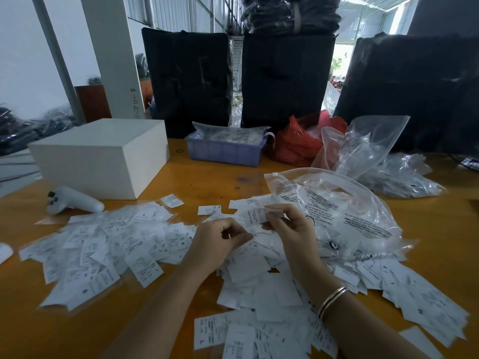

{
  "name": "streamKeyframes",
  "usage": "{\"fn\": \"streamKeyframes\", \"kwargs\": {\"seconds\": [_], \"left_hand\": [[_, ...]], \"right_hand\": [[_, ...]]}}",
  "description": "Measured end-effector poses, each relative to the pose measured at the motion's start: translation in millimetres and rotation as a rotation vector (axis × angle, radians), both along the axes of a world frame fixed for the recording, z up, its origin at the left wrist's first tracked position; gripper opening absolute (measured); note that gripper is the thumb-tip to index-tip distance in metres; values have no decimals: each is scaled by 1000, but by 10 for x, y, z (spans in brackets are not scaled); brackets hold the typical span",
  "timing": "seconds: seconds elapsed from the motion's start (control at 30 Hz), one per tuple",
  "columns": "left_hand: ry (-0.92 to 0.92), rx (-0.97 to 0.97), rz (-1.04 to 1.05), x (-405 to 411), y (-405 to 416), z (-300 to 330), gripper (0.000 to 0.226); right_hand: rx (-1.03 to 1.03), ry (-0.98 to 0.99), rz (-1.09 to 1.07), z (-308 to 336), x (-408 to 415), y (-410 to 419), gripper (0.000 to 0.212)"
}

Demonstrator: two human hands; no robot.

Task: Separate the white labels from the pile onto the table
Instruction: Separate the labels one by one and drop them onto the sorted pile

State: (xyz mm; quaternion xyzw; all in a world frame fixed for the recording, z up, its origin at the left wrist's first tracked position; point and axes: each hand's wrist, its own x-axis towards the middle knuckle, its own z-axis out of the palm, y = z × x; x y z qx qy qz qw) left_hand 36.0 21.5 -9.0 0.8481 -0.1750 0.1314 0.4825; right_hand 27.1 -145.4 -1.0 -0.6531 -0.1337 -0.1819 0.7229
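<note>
Small white printed labels lie in a loose pile [261,286] under and in front of my hands on the orange table [207,182]. A wider spread of labels [108,244] covers the table to the left. My right hand [290,229] pinches one white label [255,215] between thumb and fingers, lifted just above the pile. My left hand [220,242] has curled fingers over the pile beside it; whether it holds a label is hidden.
A large clear printed plastic bag [344,211] lies right of my hands. A white box [103,156] and a white controller [72,200] sit at the left. A purple tray [225,151], a red bag [300,141] and black bags [282,79] stand behind.
</note>
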Motion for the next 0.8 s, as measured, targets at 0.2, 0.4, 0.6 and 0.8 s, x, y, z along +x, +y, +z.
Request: {"fn": "streamKeyframes", "kwargs": {"seconds": [0.2, 0.4, 0.6, 0.8], "left_hand": [[-5, 9, 34, 6, 2, -10, 11], [-35, 48, 62, -15, 4, 12, 9], [-58, 43, 47, -30, 13, 18, 7], [-69, 64, 43, -28, 19, 16, 13]], "right_hand": [[-37, -1, -2, -18, 4, 0, 35], [-113, -21, -69, -38, 15, -3, 28], [-101, -36, -81, -28, 13, -7, 26], [-86, -48, -85, -27, 11, -9, 28]]}}
